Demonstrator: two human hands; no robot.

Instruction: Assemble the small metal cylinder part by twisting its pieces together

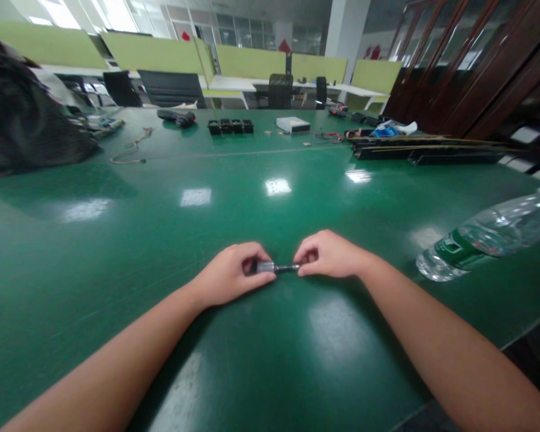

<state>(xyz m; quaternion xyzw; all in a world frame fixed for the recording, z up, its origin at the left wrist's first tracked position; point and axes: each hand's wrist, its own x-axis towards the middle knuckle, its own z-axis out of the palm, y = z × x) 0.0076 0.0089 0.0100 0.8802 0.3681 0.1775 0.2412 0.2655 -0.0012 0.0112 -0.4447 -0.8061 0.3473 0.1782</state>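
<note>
At the table (207, 228), hands (227, 273) (333, 255) hold a thin-shafted cylinder (266, 267); a bottle's (515, 223) label (461, 249) illegible.

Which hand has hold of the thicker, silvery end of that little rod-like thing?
The left hand: it grips the thick silvery end of the little rod-like thing, while the right hand pinches the thin end.

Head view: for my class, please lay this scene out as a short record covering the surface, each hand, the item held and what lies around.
Surface: glossy green table
Item: small silvery cylindrical piece with a thin dark shaft
Left hand: holds the cylindrical end
Right hand: pinches the shaft's far end
Right side: clear bottle, green label
Far side: black blocks, flat silvery box
</note>
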